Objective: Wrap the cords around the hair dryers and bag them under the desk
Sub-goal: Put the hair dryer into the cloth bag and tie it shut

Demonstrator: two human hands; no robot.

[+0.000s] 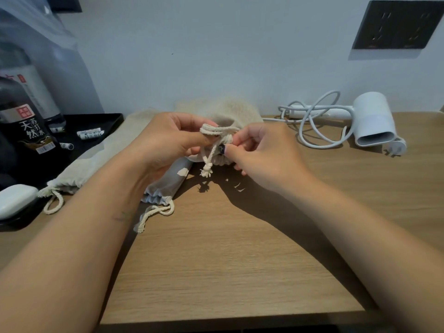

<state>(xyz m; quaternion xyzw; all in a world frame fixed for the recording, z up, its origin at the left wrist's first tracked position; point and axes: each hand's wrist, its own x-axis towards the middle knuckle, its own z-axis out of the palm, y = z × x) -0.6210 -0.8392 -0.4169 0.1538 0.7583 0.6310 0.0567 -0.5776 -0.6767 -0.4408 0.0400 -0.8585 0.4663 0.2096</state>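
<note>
From my remote seat, the wooden surface (228,255) lies broad and bare in front of the filled bag (230,111), running to its near edge; behind the bag the wall closes it off. Both hands work at the bag's gathered mouth. The left hand (168,140) has its fingers curled round loops of the drawstring (211,140), pinching them against the thumb. The right hand (262,155) pinches the cord and puckered cloth between thumb and forefinger, the other fingers curled under. The knotted cord end hangs just below the bag's mouth.

Right of the bag lies a white hair dryer (372,118), its cord (312,121) loose in coils and its plug (396,146) beside the nozzle. Left of the bag lie two flat empty bags (101,155), partly hidden by my left forearm. Farther left stand a black tray (113,121) and a dark bottle (26,126), cut off by the frame. I cannot see what the filled bag holds.
</note>
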